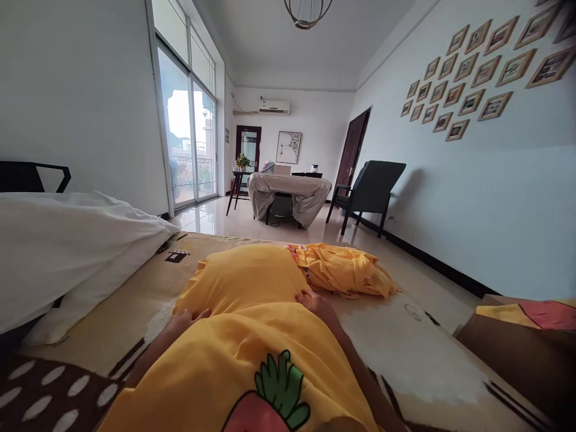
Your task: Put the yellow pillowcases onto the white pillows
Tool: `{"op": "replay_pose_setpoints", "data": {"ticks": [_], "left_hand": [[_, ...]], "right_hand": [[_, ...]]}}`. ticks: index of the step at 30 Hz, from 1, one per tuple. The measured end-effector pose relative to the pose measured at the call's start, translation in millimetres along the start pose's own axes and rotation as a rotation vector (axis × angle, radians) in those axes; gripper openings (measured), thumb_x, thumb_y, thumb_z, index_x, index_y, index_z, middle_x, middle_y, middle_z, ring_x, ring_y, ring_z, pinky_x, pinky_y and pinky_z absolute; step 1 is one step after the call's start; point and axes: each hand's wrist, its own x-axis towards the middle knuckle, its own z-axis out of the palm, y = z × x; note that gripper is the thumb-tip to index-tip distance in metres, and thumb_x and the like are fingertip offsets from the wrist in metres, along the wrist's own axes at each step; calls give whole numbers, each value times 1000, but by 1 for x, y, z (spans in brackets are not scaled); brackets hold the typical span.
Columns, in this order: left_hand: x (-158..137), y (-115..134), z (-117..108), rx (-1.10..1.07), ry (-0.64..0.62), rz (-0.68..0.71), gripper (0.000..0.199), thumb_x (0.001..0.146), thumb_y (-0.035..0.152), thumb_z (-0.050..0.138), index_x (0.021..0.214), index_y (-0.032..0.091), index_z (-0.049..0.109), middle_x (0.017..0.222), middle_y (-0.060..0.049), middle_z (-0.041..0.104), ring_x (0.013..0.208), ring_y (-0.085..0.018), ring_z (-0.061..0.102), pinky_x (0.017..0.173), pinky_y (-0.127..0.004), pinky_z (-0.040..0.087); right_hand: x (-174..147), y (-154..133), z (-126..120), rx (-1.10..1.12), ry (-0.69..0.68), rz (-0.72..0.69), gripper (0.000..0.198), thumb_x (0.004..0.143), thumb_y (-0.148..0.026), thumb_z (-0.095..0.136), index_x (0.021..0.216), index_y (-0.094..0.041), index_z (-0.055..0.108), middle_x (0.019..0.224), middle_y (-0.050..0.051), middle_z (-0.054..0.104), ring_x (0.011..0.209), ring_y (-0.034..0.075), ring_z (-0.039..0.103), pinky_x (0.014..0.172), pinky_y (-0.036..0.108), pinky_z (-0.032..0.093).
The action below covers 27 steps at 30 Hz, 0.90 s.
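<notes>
A plump yellow pillow (252, 273) lies on the patterned bed cover in front of me. Nearer to me, a yellow pillowcase (216, 360) printed with a pink shape and green leaves spreads over the lower middle, overlapping the pillow's near side. My left hand (184, 322) grips the yellow cloth at the left, its thumb on top and the other fingers mostly hidden. At the right, my right hand (317, 305) has its fingers curled on the cloth where pillow and pillowcase meet. A crumpled yellow cloth (344, 270) lies just beyond my right hand.
White bedding (76, 252) is heaped on the left of the bed cover (405, 348). A cardboard box (508, 348) with yellow and pink cloth stands at the right. Farther off are a dark chair (375, 186) and a plastic-covered table (290, 186).
</notes>
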Motion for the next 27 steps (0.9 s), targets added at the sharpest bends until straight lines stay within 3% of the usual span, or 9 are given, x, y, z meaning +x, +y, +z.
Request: {"op": "replay_pose_setpoints", "data": {"ticks": [3,5,6,9,16,23,27], "left_hand": [[0,-4,0,46,78,16,48,72,57,50,91,16,65,79,-12,67,80,-30,65,68,-38,48],[1,-6,2,43,194,144,54,73,51,51,115,19,57,110,-14,63,104,-31,59,84,-42,47],[3,-7,4,20,224,214,55,72,49,52,118,20,56,119,-15,59,111,-31,55,90,-43,45],[10,-10,11,-80,164,324,49,69,50,52,106,19,63,119,-14,61,112,-31,56,94,-41,44],[6,-4,15,-129,127,363,34,76,48,45,74,19,64,80,-7,67,77,-20,63,70,-30,48],[5,-3,20,-109,288,371,25,76,41,43,65,21,52,70,-6,61,71,-21,57,68,-32,46],[6,-1,11,-100,432,389,22,78,37,37,69,22,50,77,-9,60,78,-23,56,76,-38,46]], "right_hand": [[-2,0,-5,0,-11,-71,44,81,-49,48,104,-18,68,97,16,69,92,27,65,75,34,46],[-1,-2,-10,27,-25,-157,42,79,-45,52,105,-17,68,104,16,67,96,25,63,81,33,46],[-1,-3,-12,45,-37,-201,40,76,-42,55,105,-17,68,106,15,66,98,24,62,83,32,45],[0,-6,-14,95,-77,-292,39,68,-31,61,103,-15,69,104,13,67,98,22,61,87,29,45],[-6,-11,-4,100,-49,-292,16,72,-27,54,76,-17,66,80,7,69,76,19,62,70,27,46],[-2,-13,-4,66,-7,-296,13,73,-18,50,73,-17,63,78,8,66,76,19,59,70,28,45],[-9,-16,-18,106,-2,-356,26,76,-25,53,97,-14,65,95,11,65,84,19,60,74,30,48]]}}
